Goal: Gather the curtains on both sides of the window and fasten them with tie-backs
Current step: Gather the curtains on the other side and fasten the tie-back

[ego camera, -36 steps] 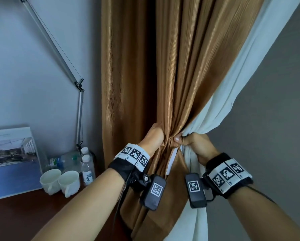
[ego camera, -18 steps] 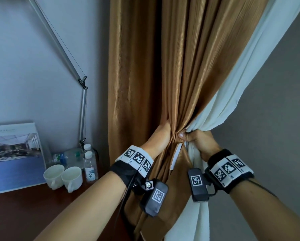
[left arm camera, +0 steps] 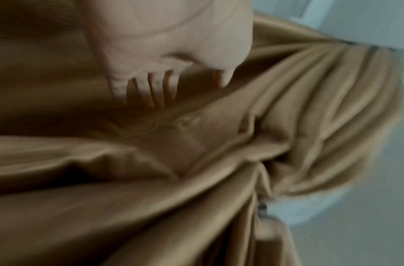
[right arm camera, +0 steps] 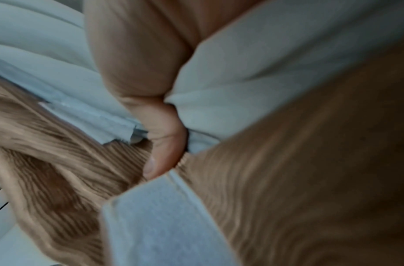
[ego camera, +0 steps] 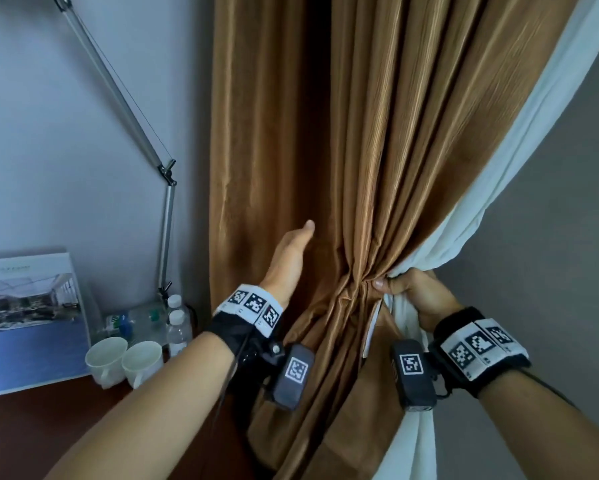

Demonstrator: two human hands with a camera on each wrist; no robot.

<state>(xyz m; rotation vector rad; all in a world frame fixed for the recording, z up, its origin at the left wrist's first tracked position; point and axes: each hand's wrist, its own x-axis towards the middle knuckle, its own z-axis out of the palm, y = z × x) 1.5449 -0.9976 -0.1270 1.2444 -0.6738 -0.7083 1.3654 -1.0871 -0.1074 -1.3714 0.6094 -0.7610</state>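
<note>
A golden-brown curtain [ego camera: 377, 133] with a white lining [ego camera: 492, 174] hangs ahead, bunched at waist height. My right hand [ego camera: 409, 292] grips the gathered folds of brown cloth and white lining, the thumb [right arm camera: 164, 144] pressed across them. A white strip [ego camera: 372, 327] hangs just below that grip; its wide pale band [right arm camera: 159, 221] shows near the thumb in the right wrist view. My left hand [ego camera: 291, 254] is open, fingers straight, reaching into the brown folds left of the bunch; its fingers [left arm camera: 155, 90] lie against the cloth. I cannot tell whether the strip is a tie-back.
A dark wooden table [ego camera: 31, 427] stands at the lower left with two white cups [ego camera: 125, 362], water bottles [ego camera: 178, 323] and a framed picture [ego camera: 31, 320]. A metal lamp arm [ego camera: 118, 95] rises along the pale wall. A grey wall [ego camera: 551, 237] is on the right.
My left hand has let go of the bunched curtain, opened, and moved up and left along the brown folds. The right hand keeps its grip on the bunch.
</note>
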